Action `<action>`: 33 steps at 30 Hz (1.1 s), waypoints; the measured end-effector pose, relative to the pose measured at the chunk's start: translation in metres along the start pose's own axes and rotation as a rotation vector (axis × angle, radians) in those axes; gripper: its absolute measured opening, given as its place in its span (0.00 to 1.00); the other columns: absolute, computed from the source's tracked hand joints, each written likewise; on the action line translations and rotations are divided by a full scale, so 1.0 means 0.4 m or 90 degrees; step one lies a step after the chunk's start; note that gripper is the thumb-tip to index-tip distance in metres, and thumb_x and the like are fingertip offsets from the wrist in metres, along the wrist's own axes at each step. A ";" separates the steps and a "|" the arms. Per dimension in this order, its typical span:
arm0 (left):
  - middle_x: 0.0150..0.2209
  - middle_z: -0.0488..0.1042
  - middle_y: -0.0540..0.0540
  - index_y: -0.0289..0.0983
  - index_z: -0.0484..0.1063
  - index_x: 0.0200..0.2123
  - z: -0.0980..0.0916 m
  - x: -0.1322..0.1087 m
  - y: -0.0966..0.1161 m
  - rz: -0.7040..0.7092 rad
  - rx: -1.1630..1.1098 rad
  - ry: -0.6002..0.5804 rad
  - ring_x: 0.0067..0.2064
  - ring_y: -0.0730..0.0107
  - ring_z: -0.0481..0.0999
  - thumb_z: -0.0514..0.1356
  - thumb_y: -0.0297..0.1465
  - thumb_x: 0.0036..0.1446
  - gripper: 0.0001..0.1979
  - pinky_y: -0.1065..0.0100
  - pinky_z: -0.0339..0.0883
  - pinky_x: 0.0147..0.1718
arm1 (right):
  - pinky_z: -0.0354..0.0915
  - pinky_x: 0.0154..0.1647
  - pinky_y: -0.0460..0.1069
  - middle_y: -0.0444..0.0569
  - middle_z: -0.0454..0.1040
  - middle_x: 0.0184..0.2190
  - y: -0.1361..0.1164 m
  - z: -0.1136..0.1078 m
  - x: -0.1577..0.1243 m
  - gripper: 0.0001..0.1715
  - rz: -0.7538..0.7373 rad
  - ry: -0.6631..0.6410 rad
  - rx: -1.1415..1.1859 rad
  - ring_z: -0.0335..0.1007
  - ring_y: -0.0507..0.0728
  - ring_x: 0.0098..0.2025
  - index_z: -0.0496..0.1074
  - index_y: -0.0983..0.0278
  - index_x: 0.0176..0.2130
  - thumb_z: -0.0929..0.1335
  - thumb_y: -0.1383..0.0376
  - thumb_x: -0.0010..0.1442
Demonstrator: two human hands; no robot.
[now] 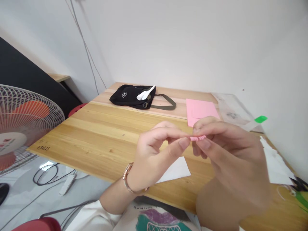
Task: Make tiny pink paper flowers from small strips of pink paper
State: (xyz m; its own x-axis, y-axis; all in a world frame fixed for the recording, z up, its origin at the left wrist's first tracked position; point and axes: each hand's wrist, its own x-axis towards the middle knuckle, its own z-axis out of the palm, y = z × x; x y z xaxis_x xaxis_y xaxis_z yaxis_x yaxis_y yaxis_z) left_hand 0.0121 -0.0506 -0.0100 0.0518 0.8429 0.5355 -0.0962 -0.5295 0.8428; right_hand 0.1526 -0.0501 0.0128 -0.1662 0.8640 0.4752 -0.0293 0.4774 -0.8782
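A small ridged strip of pink paper (198, 138) is stretched between my two hands above the table. My left hand (156, 154) pinches its left end between thumb and index finger, a bracelet on that wrist. At the other end, my right hand (233, 157) grips the strip between thumb and fingertips. Both hands are closed, with their fingertips almost touching. Below and behind my left hand lies a white sheet of paper (179, 170), partly covered by it. Flat pink paper (201, 109) rests farther back, beyond my right hand.
A black bag (132, 96) with a white object (145, 93) on it lies at the table's back. Clear plastic (233, 107) and a green-tipped item (261, 119) are back right. White paper (276, 165) and dark handles (300, 184) sit right. A fan (26, 125) stands left.
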 end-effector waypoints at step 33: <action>0.30 0.75 0.48 0.42 0.74 0.35 0.066 -0.006 0.020 0.204 0.045 0.171 0.33 0.69 0.72 0.59 0.22 0.48 0.12 0.66 0.69 0.30 | 0.62 0.20 0.48 0.46 0.68 0.26 -0.009 0.050 -0.031 0.09 -0.116 0.187 0.022 0.64 0.52 0.25 0.73 0.58 0.31 0.67 0.72 0.51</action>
State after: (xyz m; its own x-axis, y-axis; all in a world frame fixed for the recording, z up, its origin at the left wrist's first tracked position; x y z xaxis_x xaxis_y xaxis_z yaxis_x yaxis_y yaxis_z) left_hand 0.0376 -0.0595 -0.0030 -0.2317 0.6242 0.7462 0.0035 -0.7665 0.6422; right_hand 0.1350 -0.0658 0.0091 0.1357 0.7763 0.6156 -0.0673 0.6271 -0.7760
